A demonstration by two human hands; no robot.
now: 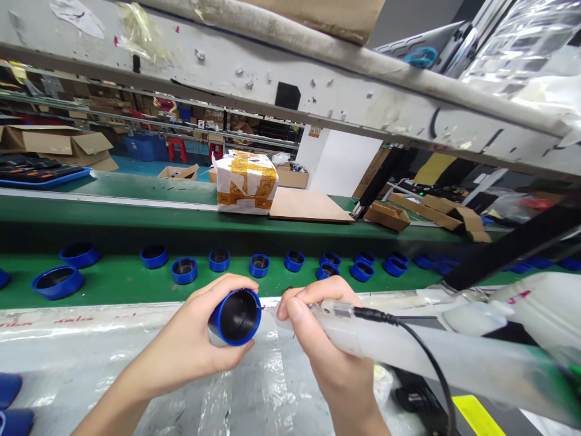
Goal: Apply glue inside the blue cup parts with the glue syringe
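Observation:
My left hand (200,330) is wrapped around a round blue cup-like part (218,321) with a black inside, its opening turned toward me. A tiny metallic or coloured bit shows at its right rim. Just to the right, my right hand (329,339) is closed in a pinch on a slim corded tool (338,309) with a clear sleeve and a black cable. The tool's front end is mostly hidden by my fingers and points toward the cup's rim; whether they touch I cannot tell.
Several similar blue cups (184,270) stand along the green conveyor belt (122,281) ahead. A translucent tube (436,357) crosses from the right beside a white bottle (544,303). More blue parts (16,421) lie at lower left. A taped box (247,181) sits on the upper ledge.

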